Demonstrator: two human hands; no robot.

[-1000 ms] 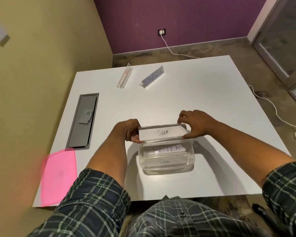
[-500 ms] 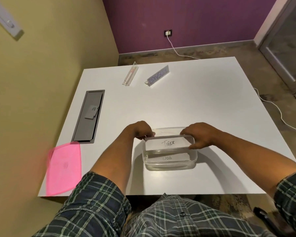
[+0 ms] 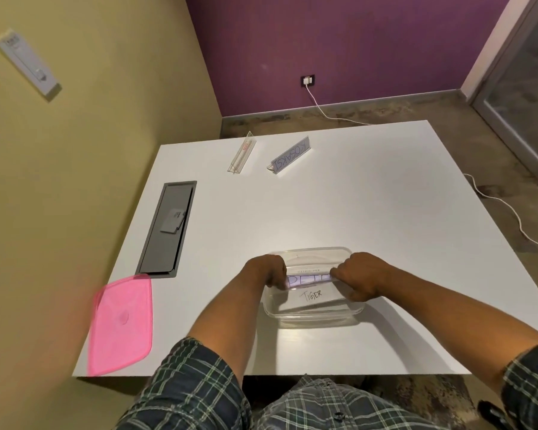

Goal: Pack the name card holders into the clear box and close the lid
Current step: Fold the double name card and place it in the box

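Lid (image 3: 121, 324) lay at lower left of frame, on the table (image 3: 370, 197) corner, partly over the edge; a bump could have knocked it off before closing.

Two holders sat loose at upper centre: a clear one (image 3: 242, 152) and KOSAKSI (image 3: 289, 154), well apart from the box (image 3: 314, 311).

Box was at lower centre, open. Left hand (image 3: 266, 271) pinched the left end of the TIGER holder (image 3: 312, 295); right hand (image 3: 356, 274) pinched the right end. Both hands were inside the rim, holder tilted on top of another one reading roughly "PETE" (image 3: 308, 279), lettering partly hidden.

Risks as I judged them: holder wedged skew against the walls, stack sitting too high for the remaining two, lid failing to seat. Cause would be loose stacking rather than nesting.
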